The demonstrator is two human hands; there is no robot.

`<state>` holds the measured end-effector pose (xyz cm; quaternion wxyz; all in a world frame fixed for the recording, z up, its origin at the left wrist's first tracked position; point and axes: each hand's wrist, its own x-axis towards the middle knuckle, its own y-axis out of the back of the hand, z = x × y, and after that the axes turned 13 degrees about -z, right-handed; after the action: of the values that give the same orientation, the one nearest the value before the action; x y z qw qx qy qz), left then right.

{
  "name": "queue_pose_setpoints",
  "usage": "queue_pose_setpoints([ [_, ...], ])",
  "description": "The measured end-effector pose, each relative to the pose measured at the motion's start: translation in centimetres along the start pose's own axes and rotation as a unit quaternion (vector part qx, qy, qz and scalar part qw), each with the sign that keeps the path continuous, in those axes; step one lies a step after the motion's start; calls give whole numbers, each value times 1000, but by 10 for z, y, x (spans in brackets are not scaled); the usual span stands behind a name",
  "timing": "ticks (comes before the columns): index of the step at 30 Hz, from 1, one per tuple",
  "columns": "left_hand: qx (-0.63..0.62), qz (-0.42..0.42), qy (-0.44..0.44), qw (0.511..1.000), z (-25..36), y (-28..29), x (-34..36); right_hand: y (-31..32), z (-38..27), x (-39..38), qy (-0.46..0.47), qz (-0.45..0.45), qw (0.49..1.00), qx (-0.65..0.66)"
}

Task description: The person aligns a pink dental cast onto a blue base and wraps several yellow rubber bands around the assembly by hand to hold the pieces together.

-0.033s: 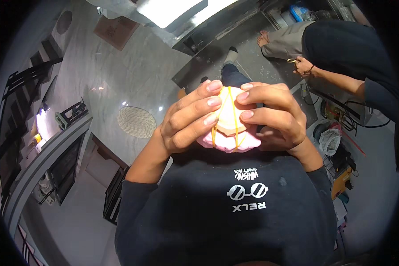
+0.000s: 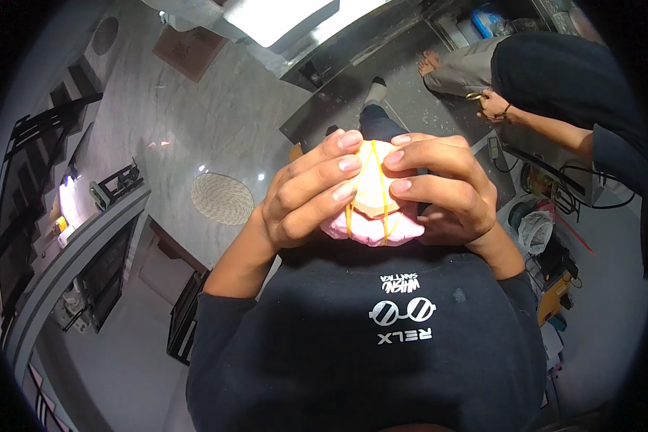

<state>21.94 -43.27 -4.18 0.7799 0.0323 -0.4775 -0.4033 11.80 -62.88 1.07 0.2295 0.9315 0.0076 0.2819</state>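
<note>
The left hand (image 2: pixel 306 194) and right hand (image 2: pixel 450 189) pinch a pale wedge (image 2: pixel 370 193) over a pink scalloped piece (image 2: pixel 369 231); pushing the yellow rubber bands (image 2: pixel 386 225) sideways could let the wedge slip.

The banded pale piece (image 2: pixel 370 196) tips slightly compared with before, its lower edge now showing less of its darker thickness. Beneath it, the pink piece (image 2: pixel 368 230) sits a touch higher at its front rim, and the right-hand yellow band (image 2: pixel 386 229) runs straighter down across it.
</note>
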Motion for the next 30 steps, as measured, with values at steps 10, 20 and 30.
queue_pose_setpoints([
  [10, -20, -45, 64, 997, -5, -1, 6, 1, 24, -8, -6, -10, 999, 31],
  [20, -68, -29, 123, 990, -40, -28, 13, 4, 57, -25, -113, 18, 991, 72],
  [30, -108, -33, 219, 969, -48, -21, 9, 3, 78, -17, -178, 8, 973, 147],
])
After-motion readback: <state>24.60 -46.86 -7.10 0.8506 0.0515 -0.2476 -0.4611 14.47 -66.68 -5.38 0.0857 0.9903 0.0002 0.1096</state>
